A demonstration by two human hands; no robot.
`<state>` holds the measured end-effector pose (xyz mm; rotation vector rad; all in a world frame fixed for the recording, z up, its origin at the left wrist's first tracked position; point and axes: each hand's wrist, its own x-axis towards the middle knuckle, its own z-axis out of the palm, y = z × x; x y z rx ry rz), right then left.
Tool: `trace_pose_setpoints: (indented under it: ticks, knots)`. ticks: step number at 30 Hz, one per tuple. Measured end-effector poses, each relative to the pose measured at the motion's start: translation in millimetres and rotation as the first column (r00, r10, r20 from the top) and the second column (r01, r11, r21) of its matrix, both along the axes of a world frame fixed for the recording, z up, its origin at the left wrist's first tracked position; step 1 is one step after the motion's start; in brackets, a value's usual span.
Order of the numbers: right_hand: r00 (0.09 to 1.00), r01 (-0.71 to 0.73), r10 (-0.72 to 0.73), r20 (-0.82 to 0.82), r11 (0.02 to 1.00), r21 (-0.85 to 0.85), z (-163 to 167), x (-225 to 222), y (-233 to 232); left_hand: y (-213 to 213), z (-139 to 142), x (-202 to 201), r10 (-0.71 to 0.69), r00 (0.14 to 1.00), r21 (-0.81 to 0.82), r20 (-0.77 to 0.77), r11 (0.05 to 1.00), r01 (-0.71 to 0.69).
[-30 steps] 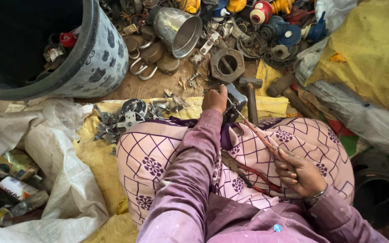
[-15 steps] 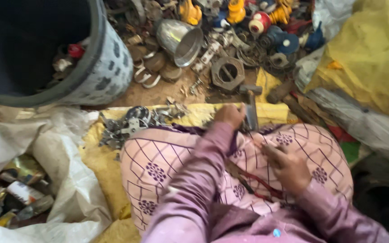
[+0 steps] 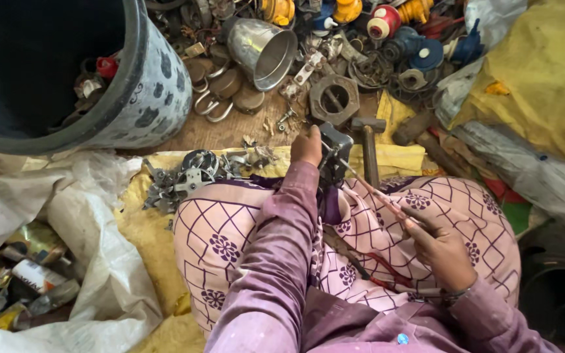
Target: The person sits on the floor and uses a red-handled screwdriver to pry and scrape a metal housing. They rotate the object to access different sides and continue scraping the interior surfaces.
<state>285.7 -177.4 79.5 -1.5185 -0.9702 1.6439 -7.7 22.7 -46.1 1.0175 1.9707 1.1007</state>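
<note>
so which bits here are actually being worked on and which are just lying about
In hand:
- left hand gripping a small grey metal part
- right hand holding a thin rod-like tool aimed at that part

Lying about:
- hammer
- large hex nut
- steel cup
- patterned bucket
- pile of metal brackets

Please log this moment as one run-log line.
left hand: holds metal part | right hand: holds thin tool against it | hammer: beside

A scrap-sorting workshop floor; heaped metal parts (image 3: 335, 59), a hammer (image 3: 369, 147) and a bucket (image 3: 145, 85) of salvage show it
</note>
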Motion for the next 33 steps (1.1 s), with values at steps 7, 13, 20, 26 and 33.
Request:
trace_pose_setpoints:
  ticks: [7, 13, 20, 26, 33]
  knots:
    - [0.917, -0.203, 0.004, 0.399, 0.866, 0.457, -0.3, -21.2, -3.2, 0.4, -1.9, -0.7, -0.001, 0.999, -0.024, -0.032, 1.000, 0.001]
    - [0.894, -0.229, -0.060, 0.443, 0.790, 0.568, 10.6, -27.9, -6.9, -1.9, -3.5, 3.8, 0.018, 0.999, -0.029, 0.031, 0.999, -0.017]
    - [0.799, -0.294, -0.106, 0.592, 0.790, 0.538, 24.3, -30.8, -7.6, -2.7, -1.5, 5.5, -0.004, 1.000, -0.060, 0.026, 0.998, 0.006]
    - [0.796, -0.303, -0.116, 0.594, 0.773, 0.557, 28.1, -31.8, -8.0, -3.7, 2.3, 4.8, -0.023, 1.000, -0.124, 0.002, 0.992, 0.023]
    - [0.831, -0.277, -0.095, 0.547, 0.783, 0.556, 25.8, -31.4, -7.4, -3.5, 2.8, 6.4, 0.000, 1.000, -0.103, 0.007, 0.995, 0.000]
